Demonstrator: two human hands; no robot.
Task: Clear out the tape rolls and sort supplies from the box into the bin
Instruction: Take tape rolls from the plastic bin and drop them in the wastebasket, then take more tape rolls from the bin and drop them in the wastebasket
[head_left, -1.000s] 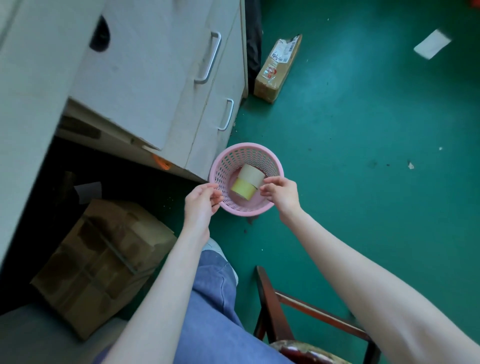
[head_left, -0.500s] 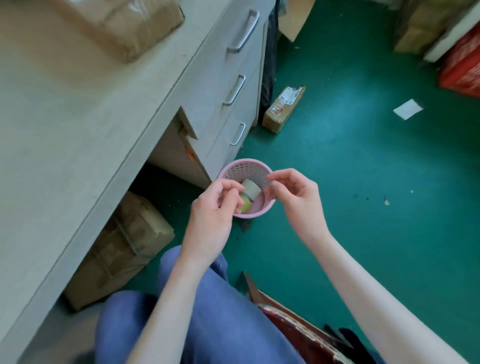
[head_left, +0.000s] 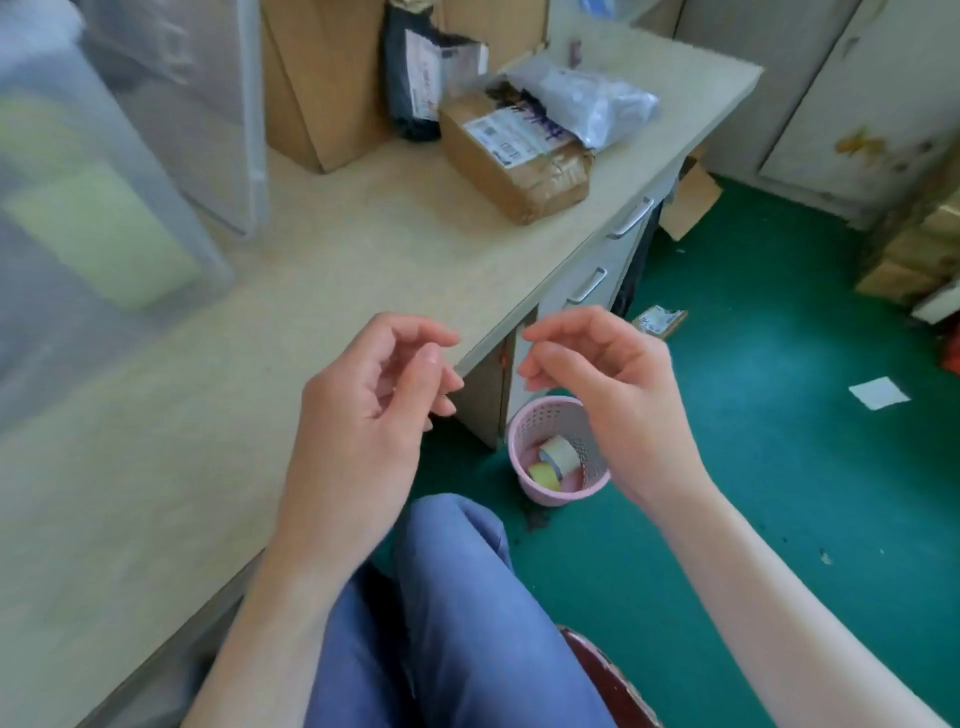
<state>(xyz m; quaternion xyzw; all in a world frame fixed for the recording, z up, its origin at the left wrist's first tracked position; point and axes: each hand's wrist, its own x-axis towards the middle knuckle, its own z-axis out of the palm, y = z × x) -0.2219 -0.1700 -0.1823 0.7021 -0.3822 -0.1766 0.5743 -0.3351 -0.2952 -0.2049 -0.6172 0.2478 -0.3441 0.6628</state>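
Seated at the desk (head_left: 363, 249), we lift both hands away from the pink bin (head_left: 524, 441) on the green floor (head_left: 779, 467). Half a second ago they hung right at its rim, fingertips together over the rolls; now they float higher, level with the desk edge, and our view has swung up from the floor to the desktop. We judge the last drop finished and the next reach about to begin.

The left hand (head_left: 363, 415) hovers above the desk's front edge, fingers loosely curled and holding nothing. The right hand (head_left: 608, 395) hangs just beside it, fingers likewise relaxed and empty, directly over the bin and hiding part of the rim.

Below and between the wrists, two tape rolls (head_left: 553, 460) lie inside the bin, one pale with a grey core, one yellowish, touching each other. They are well below either hand and out of any grasp.

Farther off, to the left, a clear plastic box (head_left: 104, 208) stands on the desk, blurred, with something pale green inside; we take it for the source of the supplies, though its contents cannot be made out. Beyond, a taped brown parcel (head_left: 514, 156) and a grey mailer bag (head_left: 587, 104) rest at the desk's far end.
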